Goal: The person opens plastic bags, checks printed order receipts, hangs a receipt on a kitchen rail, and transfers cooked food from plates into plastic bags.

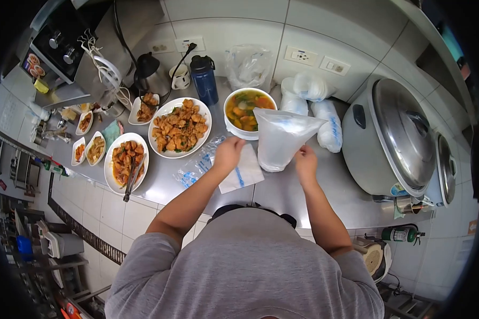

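A translucent white plastic bag (pixel 282 143) stands upright on the steel counter, its wide top spread out and its body puffed. At its lower right side, my right hand (pixel 306 160) has its fingers closed on the plastic. My left hand (pixel 229 153) is apart from that bag, its fingers curled beside a flat stack of plastic bags (pixel 245 167) and just below the soup bowl (pixel 249 131). What the left fingertips hold, if anything, is hidden. Orange and green pieces float in the soup. Crumpled clear packaging with blue print (pixel 199 163) lies left of the stack.
Left are a plate of fried pieces (pixel 179 128), a plate of saucy pieces with tongs (pixel 126 163) and several small dishes. A blue bottle (pixel 204 80) stands behind. Rolled bags (pixel 327 125) and a big lidded cooker (pixel 391 138) are right.
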A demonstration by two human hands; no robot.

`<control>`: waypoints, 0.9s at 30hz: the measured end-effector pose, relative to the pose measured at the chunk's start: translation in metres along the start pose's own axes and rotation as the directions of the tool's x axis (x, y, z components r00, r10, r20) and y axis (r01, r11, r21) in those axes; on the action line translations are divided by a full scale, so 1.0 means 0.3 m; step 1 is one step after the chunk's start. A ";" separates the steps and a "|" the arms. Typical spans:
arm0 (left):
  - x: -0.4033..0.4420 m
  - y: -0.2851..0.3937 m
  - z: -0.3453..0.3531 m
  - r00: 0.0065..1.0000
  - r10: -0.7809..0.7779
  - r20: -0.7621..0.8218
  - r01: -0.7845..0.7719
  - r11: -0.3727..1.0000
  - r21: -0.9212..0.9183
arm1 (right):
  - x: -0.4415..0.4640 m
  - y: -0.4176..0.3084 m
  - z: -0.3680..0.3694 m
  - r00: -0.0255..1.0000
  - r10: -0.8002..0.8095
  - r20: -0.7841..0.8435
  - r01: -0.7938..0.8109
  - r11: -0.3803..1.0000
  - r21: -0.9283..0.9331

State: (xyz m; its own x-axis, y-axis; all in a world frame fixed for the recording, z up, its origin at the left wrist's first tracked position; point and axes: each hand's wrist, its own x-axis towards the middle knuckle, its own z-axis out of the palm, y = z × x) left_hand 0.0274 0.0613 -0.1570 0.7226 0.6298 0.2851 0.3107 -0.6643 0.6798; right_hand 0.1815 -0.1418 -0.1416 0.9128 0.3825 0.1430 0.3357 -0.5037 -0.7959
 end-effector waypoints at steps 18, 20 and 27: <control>-0.191 0.416 -0.508 0.885 0.186 0.426 -0.049 0.949 -0.313 | -0.191 -0.441 -0.240 0.637 -0.417 0.649 0.183 0.899 0.398; -0.188 0.433 -0.539 0.912 0.155 0.381 -0.005 0.931 -0.365 | -0.196 -0.498 -0.294 0.669 -0.411 0.619 0.145 0.889 0.434; -0.181 0.485 -0.534 0.927 0.190 0.324 0.046 0.800 -0.599 | -0.227 -0.560 -0.380 0.742 -0.511 0.434 0.369 0.852 0.372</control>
State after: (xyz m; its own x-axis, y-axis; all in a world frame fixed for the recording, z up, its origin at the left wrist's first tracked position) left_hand -0.0656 -0.0048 0.0347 0.9288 0.3271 0.1743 -0.0884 -0.2614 0.9612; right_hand 0.0895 -0.1715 0.0495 0.4053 0.8772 0.2574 0.5361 0.0000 -0.8442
